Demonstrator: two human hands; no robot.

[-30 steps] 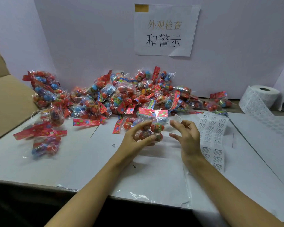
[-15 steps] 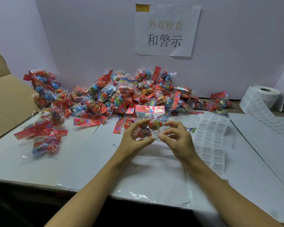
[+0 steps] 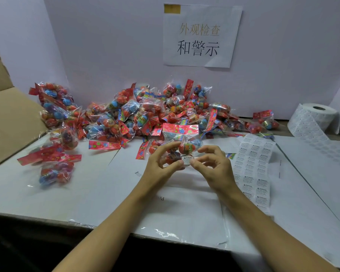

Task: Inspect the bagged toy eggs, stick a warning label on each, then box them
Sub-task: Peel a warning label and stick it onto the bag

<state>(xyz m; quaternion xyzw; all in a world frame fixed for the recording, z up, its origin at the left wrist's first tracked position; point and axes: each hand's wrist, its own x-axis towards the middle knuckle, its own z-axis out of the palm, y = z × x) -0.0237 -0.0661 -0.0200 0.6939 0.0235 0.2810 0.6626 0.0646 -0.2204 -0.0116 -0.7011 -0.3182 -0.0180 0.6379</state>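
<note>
Pressing step: I have the warning label [image 3: 187, 160] low on the front of the bag of eggs [image 3: 182, 146], and I judge it is being stuck down now.
Left hand: my left hand [image 3: 161, 166] grips the bag from its left side, the fingers curled round it and the thumb lying against the left edge of the label.
Right hand: my right hand [image 3: 214, 165] pinches at the right edge of the label with thumb and forefinger; the other fingers are loosely bent. I cannot tell if the label is fully flat yet.
Where the bag is: lifted above the middle of the worktop [image 3: 98, 191], just in front of the pile of bags [image 3: 145, 114] along the back edge.
How to do it well: I would rub from the middle of the label outward, over a firm egg and not over loose film, so no wrinkle remains, and keep the printed side easy to read.
Risk: the film is slippery and creased, so a corner may lift.
Next supply: the label sheet [image 3: 253, 167] lies near my right hand; the label roll [image 3: 310, 118] stands at the back right corner.
Box: the cardboard box [image 3: 10, 122] waits at the left edge.
</note>
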